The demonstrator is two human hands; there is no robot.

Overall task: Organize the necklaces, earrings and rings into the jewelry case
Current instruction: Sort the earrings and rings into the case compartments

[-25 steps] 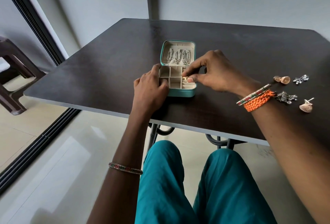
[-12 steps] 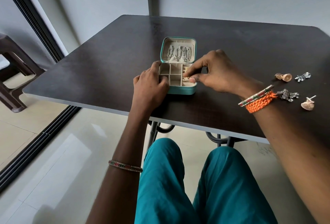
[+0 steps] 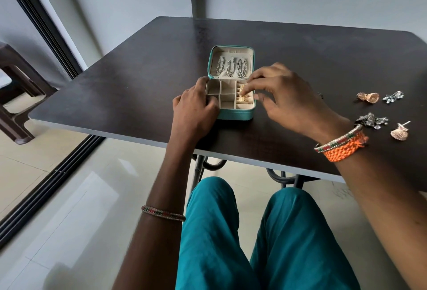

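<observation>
From the head view, a small teal jewelry case (image 3: 233, 115) lies open on the dark table (image 3: 143, 77), a little in from the near edge and left of the table's middle, its lid (image 3: 231, 50) laid back toward the far edge. Three silver chain necklaces (image 3: 231, 68) hang side by side in the cream lining of the lid. The base is split into small cream compartments; the column along its right side holds gold rings (image 3: 242, 99), while the other cells that show look bare. The left hand (image 3: 196, 110) rests against the left wall of the base, thumb at the hinge corner and fingers curled over the near-left rim, steadying it. The right hand (image 3: 286, 98) reaches in from the right with its fingertips (image 3: 246, 87) drawn together over the ring column; they touch or pinch a gold piece there, though the frame does not show clearly whether it is gripped. The two hands sit apart, one on each side of the case. Toward the table's right edge, well away from the case, lie loose earrings: a gold bell-shaped earring (image 3: 368, 98), a silver cluster earring (image 3: 393, 97), a darker silver earring (image 3: 372, 120) and a gold shell-shaped earring (image 3: 399, 133) nearest the near edge. An orange braided band (image 3: 344, 150) and a beaded bangle (image 3: 338, 138) circle the right wrist; another bangle (image 3: 163, 213) sits on the left forearm. Teal trousers (image 3: 231, 243) show below the table edge.
</observation>
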